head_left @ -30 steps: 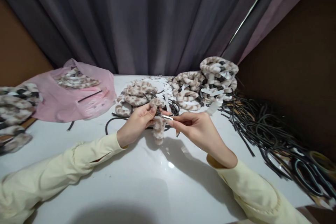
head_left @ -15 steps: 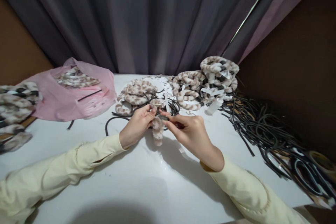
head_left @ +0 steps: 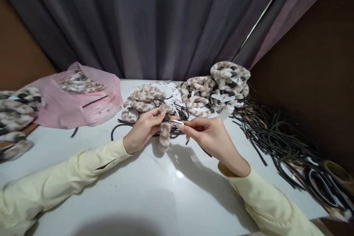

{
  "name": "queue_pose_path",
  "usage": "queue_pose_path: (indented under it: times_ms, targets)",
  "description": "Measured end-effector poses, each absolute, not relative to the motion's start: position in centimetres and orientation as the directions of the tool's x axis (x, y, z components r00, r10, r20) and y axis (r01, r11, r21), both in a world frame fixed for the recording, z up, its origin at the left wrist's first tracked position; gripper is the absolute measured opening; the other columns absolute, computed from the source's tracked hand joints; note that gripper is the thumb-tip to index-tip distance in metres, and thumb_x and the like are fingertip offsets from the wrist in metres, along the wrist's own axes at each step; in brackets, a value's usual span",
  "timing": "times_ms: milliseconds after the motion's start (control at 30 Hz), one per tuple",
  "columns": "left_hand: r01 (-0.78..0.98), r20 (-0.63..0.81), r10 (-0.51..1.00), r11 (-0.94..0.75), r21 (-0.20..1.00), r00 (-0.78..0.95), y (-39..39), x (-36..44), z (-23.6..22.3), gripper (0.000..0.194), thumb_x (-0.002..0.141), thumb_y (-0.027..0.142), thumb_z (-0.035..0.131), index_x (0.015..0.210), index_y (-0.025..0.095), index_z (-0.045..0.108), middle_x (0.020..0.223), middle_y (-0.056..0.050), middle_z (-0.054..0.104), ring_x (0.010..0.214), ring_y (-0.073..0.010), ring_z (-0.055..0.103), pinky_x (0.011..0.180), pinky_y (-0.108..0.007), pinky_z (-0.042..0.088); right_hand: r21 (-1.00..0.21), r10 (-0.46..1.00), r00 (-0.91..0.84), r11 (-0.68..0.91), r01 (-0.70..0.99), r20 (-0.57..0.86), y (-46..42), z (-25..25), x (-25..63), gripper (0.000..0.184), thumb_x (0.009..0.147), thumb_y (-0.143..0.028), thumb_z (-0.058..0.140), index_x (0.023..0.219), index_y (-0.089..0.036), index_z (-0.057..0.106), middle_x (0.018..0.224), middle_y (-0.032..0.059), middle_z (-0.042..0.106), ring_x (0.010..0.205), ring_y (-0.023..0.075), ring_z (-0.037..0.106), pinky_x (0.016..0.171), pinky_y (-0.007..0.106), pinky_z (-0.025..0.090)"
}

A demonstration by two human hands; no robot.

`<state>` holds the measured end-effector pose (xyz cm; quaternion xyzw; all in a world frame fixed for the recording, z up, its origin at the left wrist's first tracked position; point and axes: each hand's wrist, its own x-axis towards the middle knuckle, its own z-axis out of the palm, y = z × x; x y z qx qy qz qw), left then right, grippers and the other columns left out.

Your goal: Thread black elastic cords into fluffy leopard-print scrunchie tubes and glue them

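Note:
My left hand (head_left: pixel 142 129) is closed around a brown-and-white fuzzy fabric tube (head_left: pixel 165 136), whose lower end hangs over the white table. A black piece shows at the tube near my fingertips. To the right, my right hand (head_left: pixel 211 136) pinches a small flat shiny strip (head_left: pixel 177 122) between thumb and fingers, pointing at the tube. Whether the strip touches the tube I cannot tell. Behind both hands lie coiled black cords (head_left: pixel 181 112) and a heap of fuzzy rings (head_left: pixel 146 97). One cord end (head_left: pixel 204 151) shows below my right hand.
A pink plastic bag (head_left: pixel 61 108) with fuzzy pieces stands at left, beside more fuzzy rings (head_left: pixel 16 108). Stacked fuzzy rings (head_left: pixel 231 75) and a small translucent bottle (head_left: pixel 226 111) are at back right. Loose black cords (head_left: pixel 276 136) cover the right edge, near tape (head_left: pixel 337 171). A curtain (head_left: pixel 143 25) hangs behind.
My right hand has moved a little to the right, away from my left, and the shiny strip in it now shows clearly. The left hand with the tube has shifted slightly left.

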<state>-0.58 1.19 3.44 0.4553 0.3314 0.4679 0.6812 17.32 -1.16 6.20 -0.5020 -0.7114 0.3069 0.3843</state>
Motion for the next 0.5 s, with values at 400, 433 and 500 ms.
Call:
queue_pose_path:
  times_ms: [400,433,500]
  targets:
    - [-0.233,-0.191,0.913,0.286,0.93,0.36,1.3,-1.0,4.5,0.015,0.078,0.025,0.062,0.084,0.012,0.059,0.086,-0.007,0.067,0.069,-0.0109,0.061,0.065,-0.02,0.049,-0.624,0.934,-0.252,0.356,0.696,0.253,-0.5,7.3,19.2,0.028,0.075,-0.037,0.062,0.061,-0.013,0.063,0.053,0.0025,0.059,0.047,0.0093,0.045,0.044,0.021,0.031]
    - [-0.19,-0.208,0.905,0.293,0.937,0.371,1.2,-1.1,4.8,0.017,0.078,0.028,0.062,0.084,0.013,0.058,0.086,-0.007,0.067,0.068,-0.0109,0.061,0.063,-0.02,0.049,-0.564,0.933,-0.296,0.359,0.744,0.203,-0.3,7.5,20.0,0.029,0.076,-0.037,0.06,0.059,-0.013,0.061,0.052,0.0021,0.058,0.046,0.0093,0.044,0.044,0.021,0.031]
    - [-0.06,-0.23,0.898,0.271,0.961,0.375,1.0,-1.4,5.3,0.02,0.077,0.033,0.063,0.081,0.014,0.057,0.082,-0.006,0.067,0.06,-0.0098,0.058,0.054,-0.018,0.045,-0.439,0.925,-0.375,0.36,0.823,0.055,0.0,7.5,22.0,0.029,0.077,-0.036,0.057,0.059,-0.015,0.06,0.05,0.0016,0.056,0.044,0.0097,0.044,0.044,0.022,0.03]
